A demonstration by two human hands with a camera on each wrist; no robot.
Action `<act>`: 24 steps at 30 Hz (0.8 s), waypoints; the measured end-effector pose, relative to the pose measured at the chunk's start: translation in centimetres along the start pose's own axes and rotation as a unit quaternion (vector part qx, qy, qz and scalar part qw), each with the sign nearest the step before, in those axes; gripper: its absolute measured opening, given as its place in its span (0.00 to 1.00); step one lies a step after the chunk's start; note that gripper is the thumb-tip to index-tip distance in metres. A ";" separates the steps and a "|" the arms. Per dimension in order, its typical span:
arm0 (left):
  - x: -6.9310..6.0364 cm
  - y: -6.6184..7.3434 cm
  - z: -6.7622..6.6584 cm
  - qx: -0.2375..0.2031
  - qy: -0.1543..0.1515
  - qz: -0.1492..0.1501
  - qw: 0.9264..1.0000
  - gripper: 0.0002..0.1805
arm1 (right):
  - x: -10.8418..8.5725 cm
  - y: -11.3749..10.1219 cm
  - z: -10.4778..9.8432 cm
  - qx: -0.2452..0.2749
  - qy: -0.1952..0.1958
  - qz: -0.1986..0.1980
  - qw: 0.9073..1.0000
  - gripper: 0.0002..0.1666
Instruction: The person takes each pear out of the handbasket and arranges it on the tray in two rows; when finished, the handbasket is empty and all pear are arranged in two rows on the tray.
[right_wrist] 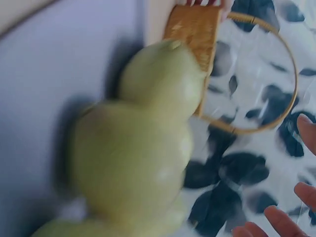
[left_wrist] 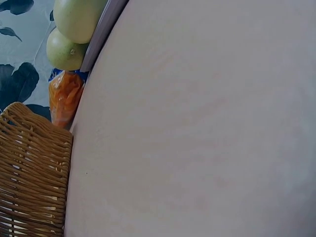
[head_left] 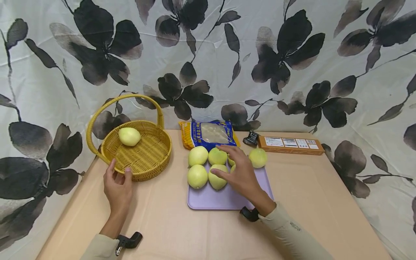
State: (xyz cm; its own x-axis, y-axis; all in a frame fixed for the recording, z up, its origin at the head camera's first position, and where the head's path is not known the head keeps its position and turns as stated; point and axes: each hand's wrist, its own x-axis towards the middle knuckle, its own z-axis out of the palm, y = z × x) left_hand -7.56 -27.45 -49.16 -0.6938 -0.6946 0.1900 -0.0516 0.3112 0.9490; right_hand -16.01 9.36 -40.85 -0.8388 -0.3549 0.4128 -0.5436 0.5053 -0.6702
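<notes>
In the head view a yellow woven basket [head_left: 162,168] with a tall hoop handle [head_left: 143,96] stands at the left, one pale green fruit [head_left: 129,136] inside it. My left hand [head_left: 118,189] touches the basket's near left side, its thumb and fingers apart. Over the lilac tray [head_left: 211,203] is my right hand [head_left: 242,177], thumb and fingers spread with nothing between them. Several round, pale green, pear-like fruits [head_left: 197,177] sit on the tray, some partly hidden behind that hand. Fruits [right_wrist: 131,158] fill the right wrist view's middle, blurred.
Behind the tray lies a blue and yellow pasta bag [head_left: 209,133]. A small black packet [head_left: 251,138] and a long brown box [head_left: 290,145] are to its right. A floral cloth [head_left: 227,72] hangs at the back edge of the peach-coloured table [head_left: 312,191].
</notes>
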 end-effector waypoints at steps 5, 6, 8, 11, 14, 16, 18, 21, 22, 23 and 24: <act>0.0 0.1 0.0 -0.003 -0.001 0.000 1.000 0.34 | 2.6 -2.7 2.5 0.046 -0.016 -0.042 0.998 0.47; 0.0 0.1 0.0 -0.003 0.000 0.000 1.000 0.34 | 3.1 -3.2 3.1 0.055 -0.018 -0.047 0.997 0.47; 0.0 0.2 0.0 -0.004 0.001 0.000 1.000 0.34 | 4.0 -4.2 4.3 0.074 -0.023 -0.052 0.996 0.47; 0.0 0.2 0.1 -0.008 0.003 -0.002 1.000 0.34 | 5.4 -5.5 6.3 0.105 -0.029 -0.063 0.992 0.48; 0.0 0.2 0.1 -0.011 0.004 -0.001 1.000 0.34 | 6.8 -6.7 8.7 0.126 -0.034 -0.080 0.988 0.48; 0.0 0.2 0.0 -0.010 0.006 0.001 1.000 0.34 | 7.8 -7.4 10.3 0.131 -0.039 -0.086 0.987 0.48; 0.0 0.3 0.0 -0.008 0.008 0.002 1.000 0.34 | 8.7 -8.0 12.0 0.122 -0.043 -0.092 0.987 0.47; -0.1 0.3 0.0 -0.007 0.007 0.003 1.000 0.35 | 10.0 -8.4 14.4 0.102 -0.047 -0.099 0.989 0.47; -0.1 0.3 0.0 -0.007 0.006 0.002 1.000 0.35 | 10.5 -8.5 15.2 0.095 -0.049 -0.102 0.989 0.47; -0.1 0.4 0.1 -0.008 0.004 0.002 1.000 0.35 | 10.9 -8.6 15.9 0.089 -0.051 -0.102 0.989 0.47; -0.1 0.4 0.1 -0.009 0.002 0.002 1.000 0.35 | 11.3 -8.6 16.6 0.083 -0.053 -0.102 0.990 0.46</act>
State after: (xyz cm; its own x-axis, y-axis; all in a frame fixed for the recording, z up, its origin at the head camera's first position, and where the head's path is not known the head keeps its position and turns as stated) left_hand -7.56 -27.18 -48.87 -0.6907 -0.6963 0.1953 -0.0350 0.3019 0.9527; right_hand -20.34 -12.10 -40.64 -0.6992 -0.5213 0.4892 -0.6820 0.2815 -0.6750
